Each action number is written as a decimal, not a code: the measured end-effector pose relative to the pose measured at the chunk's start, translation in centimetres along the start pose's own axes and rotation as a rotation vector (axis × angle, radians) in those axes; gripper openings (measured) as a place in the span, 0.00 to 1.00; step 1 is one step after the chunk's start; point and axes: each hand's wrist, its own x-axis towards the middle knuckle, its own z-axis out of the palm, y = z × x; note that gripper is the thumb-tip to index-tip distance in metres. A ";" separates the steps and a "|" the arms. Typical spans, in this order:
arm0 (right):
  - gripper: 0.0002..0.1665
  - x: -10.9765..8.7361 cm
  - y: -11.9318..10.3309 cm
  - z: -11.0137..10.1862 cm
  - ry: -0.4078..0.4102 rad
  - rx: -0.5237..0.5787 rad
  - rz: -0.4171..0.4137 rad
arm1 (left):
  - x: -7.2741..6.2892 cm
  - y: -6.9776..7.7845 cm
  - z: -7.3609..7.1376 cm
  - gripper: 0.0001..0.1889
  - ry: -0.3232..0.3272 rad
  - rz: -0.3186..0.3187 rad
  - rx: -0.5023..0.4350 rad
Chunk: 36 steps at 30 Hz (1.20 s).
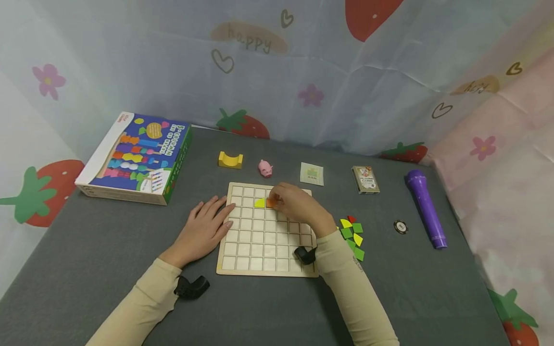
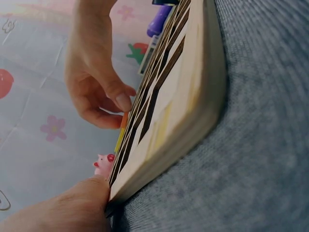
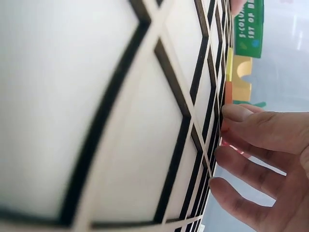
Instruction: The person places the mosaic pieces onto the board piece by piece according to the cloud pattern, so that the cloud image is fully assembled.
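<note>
A square wooden grid board point(image 1: 255, 264) lies flat on the grey table. Across its left edge rests my left hand point(image 1: 201, 233), fingers spread, with its palm over the cloth. Thumb and index finger of my right hand point(image 1: 298, 204) pinch an orange tile point(image 1: 270, 203) over the upper part of the grid. Directly left of that piece, a yellow tile point(image 1: 259, 203) with one rounded corner sits in a cell. The right wrist view shows the orange tile point(image 3: 228, 92) low against the board, its near end covered by the fingertips.
Several green, yellow and red tiles point(image 1: 357, 228) lie right of the board, partly behind the right forearm. Beyond the board are a yellow block point(image 1: 230, 160), pink pig point(image 1: 265, 168), small packet point(image 1: 311, 174) and card box point(image 1: 365, 180). A toy box point(image 1: 138, 158), poker chip point(image 1: 400, 227) and purple tube point(image 1: 426, 209) flank these.
</note>
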 end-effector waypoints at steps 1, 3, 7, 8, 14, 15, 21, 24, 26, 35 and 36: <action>0.11 0.0 0.0 0.0 -0.001 -0.002 0.002 | 0.0 0.0 0.0 0.27 -0.002 0.000 0.000; 0.11 0.0 -0.1 0.0 -0.003 -0.002 0.004 | 0.0 0.0 0.0 0.27 0.001 0.003 0.000; 0.11 0.0 -0.2 0.0 -0.005 0.003 0.018 | 0.0 -0.1 0.1 0.26 0.012 0.005 0.000; 0.11 0.0 -0.2 0.0 -0.005 0.006 0.022 | 0.0 -0.1 0.2 0.26 0.017 0.006 0.000; 0.12 -0.4 0.2 -0.2 -0.020 0.034 0.037 | -0.1 0.0 0.2 0.26 0.012 -0.005 -0.011; 0.13 -0.7 0.3 -0.5 -0.023 0.051 0.038 | -0.1 0.1 0.2 0.26 0.008 -0.008 -0.012; 0.21 -3.9 2.2 -3.0 0.004 0.147 0.081 | 0.0 0.1 0.0 0.26 0.003 -0.017 -0.004; 0.21 -5.8 3.8 -3.7 0.017 0.133 0.161 | 0.1 0.1 0.1 0.26 0.001 -0.018 -0.008; 0.20 -7.0 5.0 -3.7 0.014 0.106 0.216 | 0.0 0.1 0.1 0.26 0.003 -0.018 -0.009; 0.10 -11.0 8.8 -2.7 0.048 -0.042 0.325 | 0.0 0.0 0.2 0.25 0.026 -0.008 -0.005; 0.09 -11.3 9.0 -2.6 0.052 -0.049 0.332 | 0.1 0.1 0.2 0.25 0.027 -0.007 -0.008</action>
